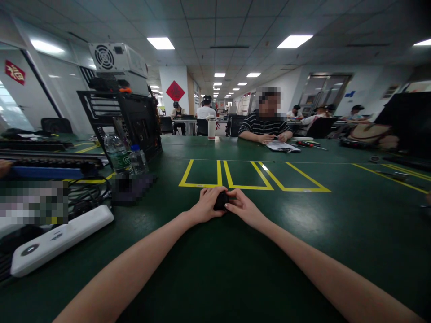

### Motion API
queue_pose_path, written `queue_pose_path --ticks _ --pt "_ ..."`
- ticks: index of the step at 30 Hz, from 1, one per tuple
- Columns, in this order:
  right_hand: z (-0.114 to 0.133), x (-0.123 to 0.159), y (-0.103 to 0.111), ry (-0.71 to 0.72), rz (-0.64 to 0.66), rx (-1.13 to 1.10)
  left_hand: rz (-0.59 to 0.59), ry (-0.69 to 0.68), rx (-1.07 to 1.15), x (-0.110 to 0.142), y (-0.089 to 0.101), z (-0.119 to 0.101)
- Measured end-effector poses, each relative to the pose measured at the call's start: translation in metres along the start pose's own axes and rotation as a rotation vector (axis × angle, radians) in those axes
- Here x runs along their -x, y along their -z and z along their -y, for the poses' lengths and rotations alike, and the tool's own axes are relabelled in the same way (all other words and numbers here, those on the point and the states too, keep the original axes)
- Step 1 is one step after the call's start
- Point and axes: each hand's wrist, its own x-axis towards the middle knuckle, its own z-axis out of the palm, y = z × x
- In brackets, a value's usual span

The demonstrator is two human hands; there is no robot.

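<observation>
Both my arms reach forward over a dark green table (215, 269). My left hand (206, 205) and my right hand (243, 207) meet at the table's middle, fingers curled round a small black object (221, 201) held between them. I cannot make out what the object is. Just beyond my hands, yellow tape outlines (235, 175) mark boxes on the table.
At left lie a white power strip (60, 237), cables, two water bottles (117, 152) and an open black computer case (134, 121) with a white power supply on top. Across the table sits a person in a striped shirt (264, 128) with papers. More people work farther back.
</observation>
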Motion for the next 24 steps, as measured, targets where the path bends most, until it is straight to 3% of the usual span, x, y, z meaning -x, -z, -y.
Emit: queue_pose_path --ticks 6,9,15,24 --pt "-0.006 -0.006 0.001 -0.063 -0.089 -0.004 0.010 0.007 -0.005 0.000 0.001 -0.001" --pt "-0.007 -0.007 0.003 -0.106 -0.049 0.002 0.012 0.016 -0.008 0.001 0.001 -0.001" --pt "-0.008 -0.004 0.002 0.028 0.006 -0.066 0.002 -0.001 0.000 0.000 -0.003 0.003" --pt "-0.011 -0.008 0.001 -0.051 -0.087 -0.017 0.000 0.011 0.008 -0.001 -0.004 0.004"
